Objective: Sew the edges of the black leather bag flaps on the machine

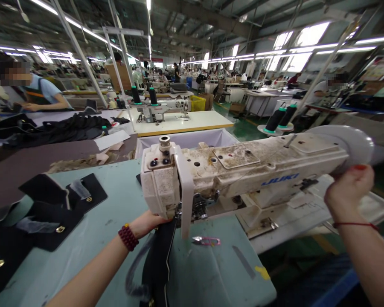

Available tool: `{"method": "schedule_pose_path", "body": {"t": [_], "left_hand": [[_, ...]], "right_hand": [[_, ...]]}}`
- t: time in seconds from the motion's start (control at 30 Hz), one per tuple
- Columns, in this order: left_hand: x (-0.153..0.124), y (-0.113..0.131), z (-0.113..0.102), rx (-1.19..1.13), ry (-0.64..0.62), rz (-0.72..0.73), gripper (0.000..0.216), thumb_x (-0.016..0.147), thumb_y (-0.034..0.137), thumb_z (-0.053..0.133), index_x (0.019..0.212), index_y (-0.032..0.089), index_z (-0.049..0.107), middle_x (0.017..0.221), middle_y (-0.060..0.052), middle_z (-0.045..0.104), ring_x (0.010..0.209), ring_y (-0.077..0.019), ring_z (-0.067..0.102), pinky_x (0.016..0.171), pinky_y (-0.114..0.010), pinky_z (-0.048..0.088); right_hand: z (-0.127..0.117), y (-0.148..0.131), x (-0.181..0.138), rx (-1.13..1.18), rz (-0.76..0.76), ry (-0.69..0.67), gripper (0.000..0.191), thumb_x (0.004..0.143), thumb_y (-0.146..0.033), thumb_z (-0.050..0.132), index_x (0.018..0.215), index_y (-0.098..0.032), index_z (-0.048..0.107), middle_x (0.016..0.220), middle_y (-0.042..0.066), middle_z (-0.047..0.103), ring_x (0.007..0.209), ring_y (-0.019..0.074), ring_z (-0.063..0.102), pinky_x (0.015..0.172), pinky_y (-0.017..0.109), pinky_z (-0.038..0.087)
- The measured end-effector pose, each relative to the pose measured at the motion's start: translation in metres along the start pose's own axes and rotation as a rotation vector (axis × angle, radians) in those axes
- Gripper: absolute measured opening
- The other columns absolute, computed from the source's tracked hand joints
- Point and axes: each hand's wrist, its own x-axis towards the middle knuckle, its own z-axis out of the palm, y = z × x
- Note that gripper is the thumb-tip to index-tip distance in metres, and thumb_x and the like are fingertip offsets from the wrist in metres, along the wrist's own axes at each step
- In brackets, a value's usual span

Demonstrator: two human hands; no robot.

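A white, stained sewing machine (pixel 230 164) stands in front of me, lettered JUKI in blue. My left hand (pixel 149 224) is at its needle end, closed on the edge of a black fabric piece (pixel 158 260) with a pale edge line. Those fingertips are partly hidden behind the machine head. From the needle area the black piece hangs toward me, with a clear plastic-wrapped strap (pixel 137 273) beside it. At the far right end, my right hand (pixel 352 187) has its fingers curled against the handwheel (pixel 350 145). Pink-handled thread snips (pixel 206 241) lie right of the fabric.
Black pieces with gold-coloured fittings (pixel 56 217) lie on the green tabletop (pixel 105 230) at left. Behind are a lilac-lined bin (pixel 217 137) and another sewing machine (pixel 160 110). Black thread cones (pixel 275 119) stand behind the handwheel. A person in light blue (pixel 49 91) works at far left.
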Motion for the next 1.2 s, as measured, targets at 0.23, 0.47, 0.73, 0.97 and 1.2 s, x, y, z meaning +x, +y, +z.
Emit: {"method": "schedule_pose_path", "body": {"t": [0.23,0.47,0.73,0.97,1.2], "left_hand": [[0.002,-0.01,-0.009,0.07,-0.122,-0.069,0.041,0.052,0.019,0.085,0.092,0.019,0.076,0.095,-0.005,0.077,0.104,-0.0277,0.065,0.1,-0.037,0.045],[-0.001,-0.032,-0.007,0.002,-0.231,-0.142,0.037,0.062,0.039,0.08,0.091,0.017,0.076,0.093,-0.011,0.076,0.091,-0.0275,0.069,0.088,-0.038,0.053],[-0.009,-0.023,-0.01,0.145,-0.315,-0.005,0.034,0.071,0.033,0.075,0.101,0.018,0.074,0.09,-0.007,0.076,0.098,-0.0273,0.065,0.096,-0.04,0.046],[-0.024,-0.029,0.003,0.064,-0.231,-0.036,0.021,0.076,0.032,0.07,0.091,0.018,0.074,0.091,-0.006,0.076,0.089,-0.0219,0.066,0.088,-0.032,0.049],[-0.025,-0.035,0.004,0.083,-0.2,-0.035,0.02,0.078,0.031,0.068,0.088,0.015,0.073,0.089,-0.006,0.076,0.081,-0.0195,0.066,0.077,-0.028,0.051]], "right_hand": [[-0.035,-0.031,-0.014,0.074,-0.196,0.013,0.043,0.089,-0.047,0.031,0.101,-0.01,0.05,0.104,0.02,0.05,0.1,0.0272,0.05,0.082,0.043,0.04],[-0.103,-0.159,-0.223,0.749,0.036,-1.274,0.031,0.091,-0.046,0.042,0.094,-0.025,0.065,0.084,0.006,0.064,0.076,0.0185,0.061,0.068,0.032,0.051],[-0.073,-0.229,-0.326,0.851,0.585,-1.674,0.061,0.074,-0.076,0.045,0.061,-0.015,0.044,0.056,0.0,0.038,0.051,0.008,0.037,0.044,0.02,0.027],[-0.077,-0.231,-0.305,0.793,0.463,-1.665,0.048,0.077,-0.058,0.048,0.059,-0.014,0.044,0.055,-0.001,0.036,0.054,0.0066,0.03,0.05,0.02,0.021],[-0.078,-0.232,-0.303,0.748,0.465,-1.666,0.041,0.075,-0.051,0.048,0.06,-0.013,0.047,0.054,-0.002,0.033,0.053,0.0057,0.026,0.048,0.02,0.019]]}}
